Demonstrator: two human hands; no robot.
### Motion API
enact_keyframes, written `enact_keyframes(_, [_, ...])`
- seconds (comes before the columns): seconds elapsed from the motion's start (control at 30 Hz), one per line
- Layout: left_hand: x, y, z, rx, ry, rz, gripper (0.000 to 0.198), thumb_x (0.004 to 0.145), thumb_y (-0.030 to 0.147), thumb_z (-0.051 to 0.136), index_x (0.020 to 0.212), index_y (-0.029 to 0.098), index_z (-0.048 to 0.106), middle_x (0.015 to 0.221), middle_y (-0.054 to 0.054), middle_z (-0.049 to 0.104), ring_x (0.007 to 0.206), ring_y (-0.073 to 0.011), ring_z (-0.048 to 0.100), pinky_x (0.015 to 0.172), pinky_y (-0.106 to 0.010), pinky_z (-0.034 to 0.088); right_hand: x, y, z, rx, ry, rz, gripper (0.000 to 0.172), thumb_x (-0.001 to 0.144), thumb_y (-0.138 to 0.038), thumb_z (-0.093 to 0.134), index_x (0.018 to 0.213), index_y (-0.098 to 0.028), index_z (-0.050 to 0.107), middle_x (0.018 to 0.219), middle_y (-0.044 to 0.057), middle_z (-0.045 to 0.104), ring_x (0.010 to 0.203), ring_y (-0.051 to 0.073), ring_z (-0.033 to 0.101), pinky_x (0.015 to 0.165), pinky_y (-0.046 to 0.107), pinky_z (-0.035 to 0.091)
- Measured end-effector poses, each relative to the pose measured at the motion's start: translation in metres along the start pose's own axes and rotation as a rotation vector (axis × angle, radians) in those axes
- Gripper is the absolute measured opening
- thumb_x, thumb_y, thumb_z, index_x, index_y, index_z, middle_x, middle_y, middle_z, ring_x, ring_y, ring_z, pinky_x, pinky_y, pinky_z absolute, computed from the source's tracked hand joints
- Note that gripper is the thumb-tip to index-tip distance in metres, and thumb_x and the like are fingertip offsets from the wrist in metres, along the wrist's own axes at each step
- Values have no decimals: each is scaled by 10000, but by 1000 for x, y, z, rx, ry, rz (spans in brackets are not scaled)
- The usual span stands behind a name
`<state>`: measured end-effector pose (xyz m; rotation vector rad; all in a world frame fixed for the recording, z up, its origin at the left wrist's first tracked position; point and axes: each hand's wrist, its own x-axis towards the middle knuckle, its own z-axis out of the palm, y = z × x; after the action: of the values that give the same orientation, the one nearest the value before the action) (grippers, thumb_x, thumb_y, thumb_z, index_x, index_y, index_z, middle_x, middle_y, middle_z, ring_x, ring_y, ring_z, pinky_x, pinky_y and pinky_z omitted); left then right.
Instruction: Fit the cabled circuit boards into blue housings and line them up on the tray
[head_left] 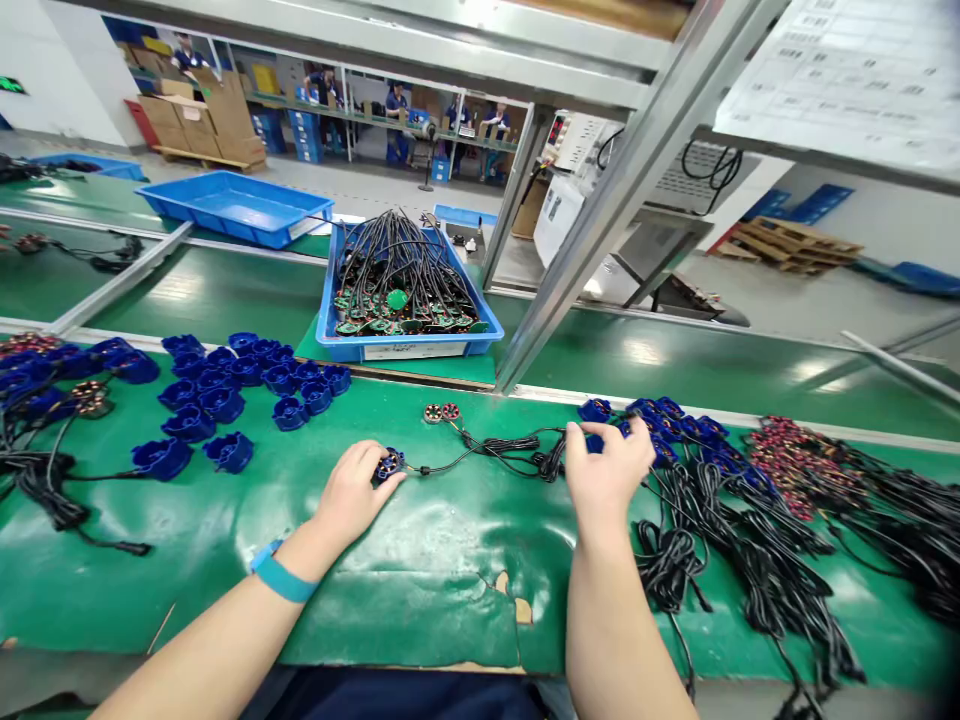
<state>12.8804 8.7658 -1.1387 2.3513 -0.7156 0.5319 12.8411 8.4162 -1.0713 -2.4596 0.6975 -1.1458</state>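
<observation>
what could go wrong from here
The cable runs from the part in the left hand toward the looped cords near the right hand; a tug might strain its thin wires.
The coil beside the cords could get dragged along.
The mat's torn patch might snag a cord.

The one camera (it is worn on the head) looks forward and down, from close above, at the worktop (450, 560).
</observation>
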Motion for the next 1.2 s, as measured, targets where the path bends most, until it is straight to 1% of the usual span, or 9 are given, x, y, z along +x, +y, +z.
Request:
enact_keyframes(0.13, [-5, -3, 1, -6, -27, 18, 235, 917, 282, 606, 1129, 189, 569, 1160, -132, 651, 1134, -278, 622, 1003, -471, 534, -12, -11, 21, -83, -297, -175, 332, 841, -205, 542, 1138, -171, 685, 1587, 198, 283, 1481, 393, 211, 1084, 625, 306])
enact_keyframes(0.23, [-8, -5, 2, -1, -33, 26, 266, 917, 254, 583, 1175, 191, 556, 1216, -141, 638, 1166, -283, 618, 1027, -485, 526, -16, -12, 35, -76, -701, -279, 387, 806, -69, 492, 1111, -187, 699, 1433, 168, 523, 1376, 322, 419, 1090, 548, 326])
enact_keyframes(0.3, [-8, -6, 2, 0, -33, 36, 263, 916, 256, 587, 1170, 197, 555, 1184, -132, 645, 1133, -279, 629, 1011, -482, 532, -15, -9, 41, -64, -806, -277, 348, 796, -57, 489, 1032, -194, 706, 1276, 139, 641, 1235, 294, 538, 1046, 515, 369])
enact_keyframes(0.43, [-7, -3, -1, -4, -34, 29, 362, 898, 300, 636, 1224, 189, 523, 1130, -122, 646, 1068, -271, 634, 956, -455, 543, -11, -11, 41, -11, -703, -232, 259, 840, -139, 488, 1051, -183, 633, 1089, 116, 676, 1081, 262, 579, 944, 438, 442])
enact_keyframes(0.6, [-8, 2, -3, 55, -78, 5, 492, 854, 477, 710, 1222, 194, 549, 1039, -99, 648, 972, -276, 633, 865, -437, 538, -14, -25, 12, 168, -163, -249, 176, 856, -236, 477, 991, -196, 584, 1067, 128, 660, 1078, 268, 574, 979, 447, 414])
enact_keyframes(0.8, [-9, 6, -3, 42, -73, -39, 597, 720, 579, 804, 1141, 214, 591, 964, -72, 648, 918, -273, 640, 813, -427, 539, -37, -50, -21, 183, -102, -330, 170, 824, -196, 496, 944, -226, 612, 1164, 101, 676, 1112, 299, 578, 964, 491, 400])
enact_keyframes(0.87, [-9, 8, -4, -26, -81, -33, 614, 736, 529, 813, 1200, 212, 563, 1065, -104, 655, 1028, -297, 637, 891, -469, 543, -53, -62, -15, 301, -224, -428, 187, 888, -231, 502, 1033, -223, 620, 1220, 119, 657, 1166, 296, 567, 991, 494, 411])
enact_keyframes(1.03, [-9, 14, -9, -242, -199, -36, 656, 890, 245, 634, 1475, 210, 338, 1458, -167, 506, 1366, -283, 497, 1134, -504, 443, -87, -87, 21, 323, -837, -618, 292, 973, -254, 514, 1240, -192, 616, 1245, 127, 664, 1196, 289, 553, 1046, 503, 387])
enact_keyframes(1.2, [-8, 14, -8, -345, -245, -74, 529, 895, 183, 595, 1393, 236, 426, 1370, -121, 592, 1283, -234, 582, 1093, -446, 493, -91, -86, 30, 350, -1006, -566, 196, 986, -241, 546, 1083, -169, 699, 984, 87, 705, 970, 229, 609, 911, 387, 462])
